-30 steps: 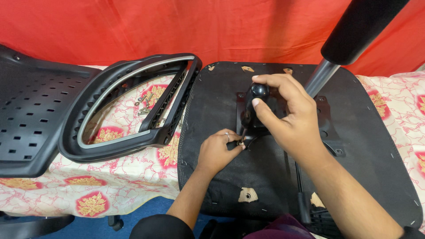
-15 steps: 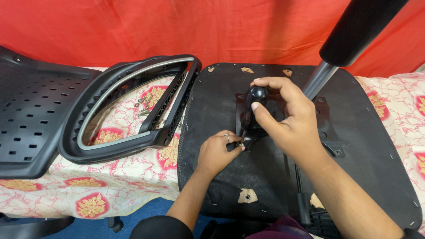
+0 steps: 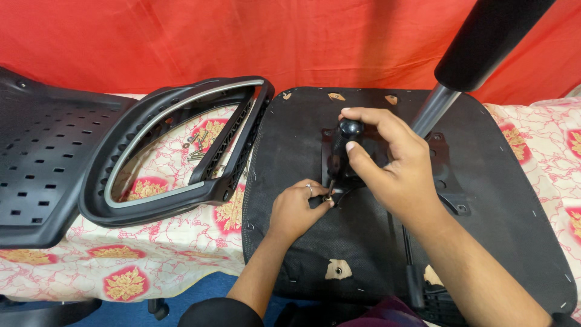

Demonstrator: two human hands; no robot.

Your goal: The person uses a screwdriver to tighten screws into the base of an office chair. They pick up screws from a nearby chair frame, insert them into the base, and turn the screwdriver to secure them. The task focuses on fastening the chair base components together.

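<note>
Looking down from the head camera, we have both hands working at the middle of the upturned chair seat [image 3: 496, 200], a black fabric-covered underside lying flat on the floral cloth [image 3: 151, 254].

Our right hand [image 3: 393, 169] is wrapped around a black-handled screwdriver [image 3: 342, 151], thumb and fingers closed on the handle with its round knob end showing just above the thumb. The tool's long axis runs nearly upright, tilted a touch, knob toward the red backdrop [image 3: 242, 42] and tip coming down and back toward us. Down at that tip sits our left hand [image 3: 296, 209], fingers pressed together in a pinch on a small screw [image 3: 328, 198]; we can just make out a glint of metal there, no more. So the left hand is the nearer one to the screw, touching it, while the right hand rides higher up the shaft, above and slightly to the right.

The tip meets the seat at the near-left edge of the black metal mounting plate [image 3: 445, 163]. Whether the tip is seated in the screw head we cannot tell; the fingers hide it.

A grey gas-lift cylinder [image 3: 433, 109] with its black sleeve rises to the right behind the right hand, close but not touching.

Off to the left, well apart, lie the black and grey backrest frame [image 3: 175, 200], a perforated black plastic panel [image 3: 42, 163], and a little scatter of loose screws [image 3: 196, 145] inside the frame's opening.
</note>
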